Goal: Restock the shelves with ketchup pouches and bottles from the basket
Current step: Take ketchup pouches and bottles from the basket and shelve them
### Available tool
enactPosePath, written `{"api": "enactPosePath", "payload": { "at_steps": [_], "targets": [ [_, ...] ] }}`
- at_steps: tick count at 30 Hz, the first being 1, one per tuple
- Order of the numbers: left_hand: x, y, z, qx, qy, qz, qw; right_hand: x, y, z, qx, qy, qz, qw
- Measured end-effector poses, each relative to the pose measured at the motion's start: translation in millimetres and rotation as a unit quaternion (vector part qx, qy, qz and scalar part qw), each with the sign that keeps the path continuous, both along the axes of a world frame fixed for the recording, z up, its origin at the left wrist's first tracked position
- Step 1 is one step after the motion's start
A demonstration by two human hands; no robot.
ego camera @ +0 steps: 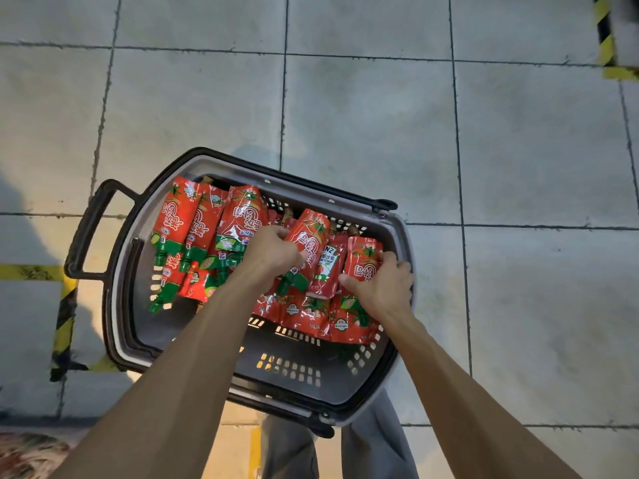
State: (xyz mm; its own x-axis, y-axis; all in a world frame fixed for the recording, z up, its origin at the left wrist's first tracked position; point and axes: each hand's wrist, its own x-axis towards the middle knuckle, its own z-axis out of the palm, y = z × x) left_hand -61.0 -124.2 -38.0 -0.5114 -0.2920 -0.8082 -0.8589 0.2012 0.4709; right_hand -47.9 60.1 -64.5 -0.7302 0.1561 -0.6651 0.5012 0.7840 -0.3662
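Observation:
A grey shopping basket (397, 236) with a dark rim stands on the tiled floor below me. Several red ketchup pouches with green spouts lie inside it, a row at the far left (193, 223) and more at the near right (311, 312). My left hand (273, 250) grips a red pouch (309, 233) in the middle of the basket. My right hand (380, 285) holds another red pouch (363, 257) at the basket's right wall. Between them lies a pouch marked KETCHUP (326, 267). Brown bottle tops (352, 230) show behind the pouches.
The basket's black pull handle (86, 233) sticks out to the left. Yellow-black hazard tape (64, 323) marks the floor at left, and more tape (607, 36) sits at the top right. My grey trouser legs (373, 444) are just below the basket.

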Motion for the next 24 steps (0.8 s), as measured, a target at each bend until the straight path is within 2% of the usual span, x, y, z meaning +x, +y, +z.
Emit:
{"api": "enactPosePath", "payload": {
  "at_steps": [3, 7, 11, 14, 19, 24],
  "targets": [
    [5, -2, 3, 0.015, 0.011, 0.030, 0.999, 7, -6, -3, -0.054, 0.018, -0.030, 0.998],
    [14, -7, 10, 0.055, 0.004, 0.062, 0.997, 6, -5, -2, -0.078, 0.031, -0.121, 0.989],
    [31, -12, 23, 0.104, 0.020, 0.103, 0.989, 8, 3, 6, -0.163, -0.022, -0.159, 0.974],
    [50, -18, 39, 0.134, 0.044, 0.137, 0.980, 12, 6, 24, -0.250, -0.057, -0.212, 0.943],
    [88, -31, 93, 0.192, 0.080, 0.222, 0.953, 17, 4, 96, -0.330, -0.059, -0.212, 0.918],
    [138, -40, 195, 0.227, 0.121, 0.282, 0.924, 36, -9, 215, -0.392, -0.053, -0.156, 0.905]
  ]
}}
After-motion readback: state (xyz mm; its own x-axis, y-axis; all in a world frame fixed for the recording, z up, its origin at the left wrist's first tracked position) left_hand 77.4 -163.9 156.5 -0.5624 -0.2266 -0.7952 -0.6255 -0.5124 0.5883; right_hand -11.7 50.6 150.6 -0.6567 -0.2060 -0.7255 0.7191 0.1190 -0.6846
